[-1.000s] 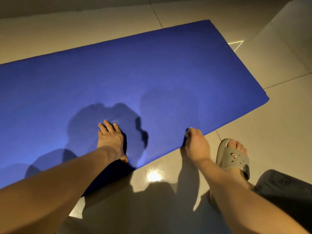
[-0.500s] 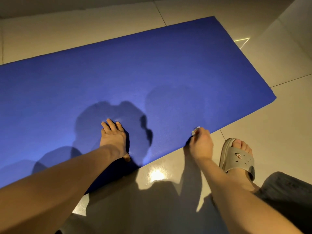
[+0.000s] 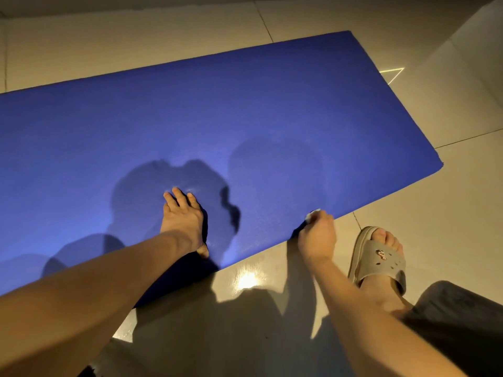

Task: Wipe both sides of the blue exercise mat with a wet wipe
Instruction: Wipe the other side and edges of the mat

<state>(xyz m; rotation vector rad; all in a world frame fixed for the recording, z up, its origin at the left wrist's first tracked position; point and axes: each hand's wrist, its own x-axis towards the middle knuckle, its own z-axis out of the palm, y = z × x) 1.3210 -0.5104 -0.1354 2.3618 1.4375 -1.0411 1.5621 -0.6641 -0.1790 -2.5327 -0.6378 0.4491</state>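
Head camera showed the big flat blue foam exercise mat (image 3: 245, 118) lying on the shiny pale tiled floor (image 3: 449, 200). The left hand (image 3: 183, 221) pressed flat and open on the mat, holding nothing. The right hand (image 3: 317, 236) was curled around a small white wet wipe (image 3: 312, 214) at the mat's near edge. A good wipe needed long, firm strokes while the flat hand kept the mat from sliding.

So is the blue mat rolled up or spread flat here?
Spread flat: the blue mat lies unrolled on the tiled floor, no curl showing; its left end runs out of frame.
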